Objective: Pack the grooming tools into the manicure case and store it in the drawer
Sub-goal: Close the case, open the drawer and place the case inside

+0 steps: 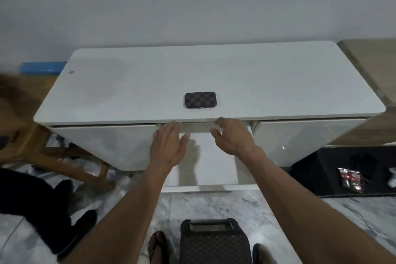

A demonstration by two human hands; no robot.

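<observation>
The manicure case [200, 100], brown and black checkered, lies closed on the white table top [128, 83] near the front edge. Below it the middle drawer [216, 156] is pulled out and shows a bare white bottom. My left hand [167, 146] hovers over the drawer's left part, fingers spread, fingertips at the table's front edge. My right hand [231, 135] is over the drawer's right part, fingers loosely curled just under the table edge. Neither hand holds anything. No loose grooming tools are visible.
Closed white drawer fronts flank the open one on the left [102, 146] and right [306, 139]. A wooden chair [70, 156] stands at the left, a black stool [214, 242] by my feet, a dark mat with small items [351, 178] at the right.
</observation>
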